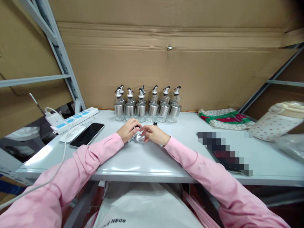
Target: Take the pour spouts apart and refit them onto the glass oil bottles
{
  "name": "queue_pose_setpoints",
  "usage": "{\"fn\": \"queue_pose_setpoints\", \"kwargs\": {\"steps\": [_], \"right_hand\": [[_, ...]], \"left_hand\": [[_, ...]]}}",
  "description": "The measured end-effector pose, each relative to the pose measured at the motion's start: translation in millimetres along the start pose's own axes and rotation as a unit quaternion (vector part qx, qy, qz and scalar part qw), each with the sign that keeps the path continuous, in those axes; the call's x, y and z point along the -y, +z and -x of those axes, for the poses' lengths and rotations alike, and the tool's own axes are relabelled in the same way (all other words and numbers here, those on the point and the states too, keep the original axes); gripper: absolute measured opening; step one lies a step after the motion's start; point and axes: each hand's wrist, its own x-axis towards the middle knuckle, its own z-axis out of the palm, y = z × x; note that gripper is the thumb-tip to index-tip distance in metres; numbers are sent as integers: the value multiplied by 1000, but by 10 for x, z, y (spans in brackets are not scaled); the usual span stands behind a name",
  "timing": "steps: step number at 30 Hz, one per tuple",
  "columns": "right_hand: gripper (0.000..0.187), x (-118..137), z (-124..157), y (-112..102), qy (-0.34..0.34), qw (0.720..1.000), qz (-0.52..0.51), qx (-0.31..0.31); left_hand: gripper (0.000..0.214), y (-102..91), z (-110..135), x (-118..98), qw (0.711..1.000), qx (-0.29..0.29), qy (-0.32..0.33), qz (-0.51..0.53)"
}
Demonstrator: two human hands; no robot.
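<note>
My left hand [129, 129] is on the tabletop, fingers curled over a black and silver pour spout [139, 137]. From the other side my right hand [155, 134] meets it, its bent fingertips closed at the same small part. The fingers partly hide the piece, and more shiny metal shows beneath my left hand. A small black piece [155, 123] lies just behind my right hand. Beyond both hands stand several glass bottles with steel sleeves [141, 110] in two rows. Silver pourers with black levers [130, 92] top many of them; the front right ones have open necks.
At left lie a black phone [87, 134], a white charging pad [72, 133] and a power strip [76, 119]; a white cable crosses my left sleeve. On the right are a patterned cloth [223, 118], a blurred dark object [220, 152], a dotted cup [273, 122] and a plastic bag [291, 142]. Cardboard backs the table.
</note>
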Motion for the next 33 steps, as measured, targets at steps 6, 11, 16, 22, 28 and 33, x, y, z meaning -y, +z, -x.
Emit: {"fn": "queue_pose_setpoints", "kwargs": {"steps": [6,11,16,22,28,33], "right_hand": [[14,-4,10,-46,-83,989,121,-15],[20,27,30,-84,-76,977,198,-14],[19,22,17,-89,-104,970,214,-51],[17,26,4,-183,-120,972,132,-155],[30,158,-272,-328,-191,945,-15,-267],[44,311,-819,-468,-144,936,1,-322]], "left_hand": [[35,46,32,-66,997,67,-16,34],[38,77,48,-51,994,98,-31,26],[38,129,47,-105,996,70,-58,13],[38,-9,19,-274,994,31,-18,-107],[31,247,180,-689,984,55,154,-67],[67,618,238,-754,969,222,111,-8]]}}
